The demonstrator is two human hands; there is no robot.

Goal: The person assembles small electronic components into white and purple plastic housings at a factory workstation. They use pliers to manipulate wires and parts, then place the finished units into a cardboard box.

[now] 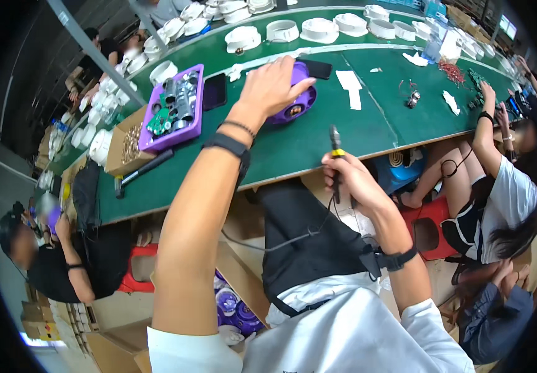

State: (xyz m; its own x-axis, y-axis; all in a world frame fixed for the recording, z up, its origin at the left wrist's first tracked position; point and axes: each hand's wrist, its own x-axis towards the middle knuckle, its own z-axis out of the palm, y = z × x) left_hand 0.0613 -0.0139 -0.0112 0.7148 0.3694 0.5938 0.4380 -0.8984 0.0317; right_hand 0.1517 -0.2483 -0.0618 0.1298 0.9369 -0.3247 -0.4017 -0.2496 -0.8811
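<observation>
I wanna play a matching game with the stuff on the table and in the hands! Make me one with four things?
1. purple tray
2. cardboard box beside the tray
3. yellow-banded tool
4. purple round part

A. in the right hand
B. holds small copper-coloured pieces
C. under the left hand
D. holds grey cylinders

Pairs: 1-D, 2-B, 3-A, 4-C

left grip (pixel 271 87): on purple housing (pixel 302 102) | right grip (pixel 353 180): holding slim tool (pixel 336 144) | hammer (pixel 150 166): on table (pixel 361 130)

No lettering, label or number can be read.
</observation>
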